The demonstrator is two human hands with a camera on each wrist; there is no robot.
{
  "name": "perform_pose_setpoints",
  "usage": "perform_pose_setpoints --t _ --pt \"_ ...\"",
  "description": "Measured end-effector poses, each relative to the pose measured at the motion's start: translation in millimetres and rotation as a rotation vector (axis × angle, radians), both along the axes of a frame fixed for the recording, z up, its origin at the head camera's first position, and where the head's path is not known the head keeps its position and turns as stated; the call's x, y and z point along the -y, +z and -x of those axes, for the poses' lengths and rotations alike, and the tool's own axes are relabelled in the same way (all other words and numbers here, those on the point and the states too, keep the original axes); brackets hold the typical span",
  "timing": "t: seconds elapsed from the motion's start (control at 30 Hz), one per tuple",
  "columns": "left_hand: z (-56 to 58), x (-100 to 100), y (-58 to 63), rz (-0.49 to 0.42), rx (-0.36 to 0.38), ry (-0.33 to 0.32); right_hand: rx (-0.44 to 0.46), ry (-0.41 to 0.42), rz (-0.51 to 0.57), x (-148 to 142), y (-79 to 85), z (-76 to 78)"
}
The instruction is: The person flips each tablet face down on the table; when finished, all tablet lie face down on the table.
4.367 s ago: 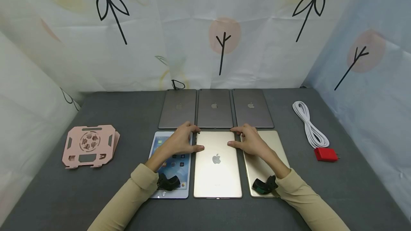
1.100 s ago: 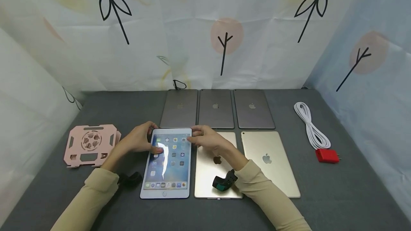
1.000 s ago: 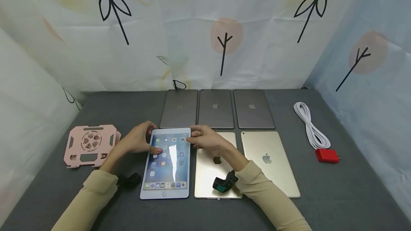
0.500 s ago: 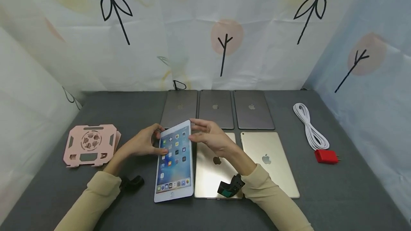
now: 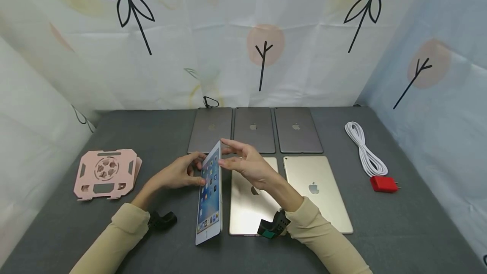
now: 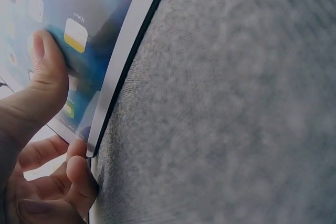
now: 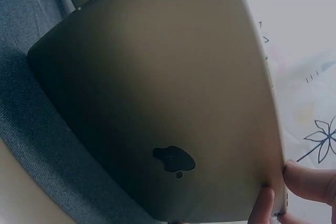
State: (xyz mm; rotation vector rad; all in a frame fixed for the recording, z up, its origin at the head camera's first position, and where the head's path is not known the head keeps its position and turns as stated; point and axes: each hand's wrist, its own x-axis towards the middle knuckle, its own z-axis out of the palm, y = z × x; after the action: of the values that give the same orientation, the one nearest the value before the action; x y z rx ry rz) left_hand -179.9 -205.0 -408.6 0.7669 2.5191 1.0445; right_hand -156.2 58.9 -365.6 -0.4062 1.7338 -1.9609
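A white-framed tablet (image 5: 209,202) stands tilted, its lit screen turned toward the left and its right edge raised. My left hand (image 5: 176,174) holds it with the thumb on the screen and the fingers at the far edge, partly hidden. At the upper right corner, my right hand (image 5: 249,164) pinches the edge. The right wrist view shows the tablet's gold back (image 7: 157,77), with the thumb at the edge and a finger on the back. In the left wrist view its lower edge (image 6: 118,66) is close to the grey cloth.
Two gold tablets, a middle one (image 5: 249,210) and a right one (image 5: 317,198), lie face down. Three grey tablets (image 5: 253,136) line the back. A pink folding stand (image 5: 106,174) is at left; a coiled white cable (image 5: 365,151) and red charger (image 5: 383,184) lie at right.
Both hands have moved from the middle gold tablet to the left one. Its screen lay flat; now it is lifted, turned steeply onto its left side and shifted right.
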Motion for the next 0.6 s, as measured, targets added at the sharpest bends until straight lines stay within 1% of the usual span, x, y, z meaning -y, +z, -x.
perform_pose_setpoints --t 0.17,0.33,0.6 --pt "2.2 -5 -1.6 -0.009 0.018 0.011 -0.03 -0.022 -0.018 -1 0.7 1.0" --pt "4.9 -10 -2.4 -0.02 0.024 0.011 -0.034 -0.05 -0.025 -3 2.8 1.5" --pt "8.5 -21 -2.6 -0.036 0.037 0.002 -0.058 -0.052 -0.041 -9 3.6 3.8"
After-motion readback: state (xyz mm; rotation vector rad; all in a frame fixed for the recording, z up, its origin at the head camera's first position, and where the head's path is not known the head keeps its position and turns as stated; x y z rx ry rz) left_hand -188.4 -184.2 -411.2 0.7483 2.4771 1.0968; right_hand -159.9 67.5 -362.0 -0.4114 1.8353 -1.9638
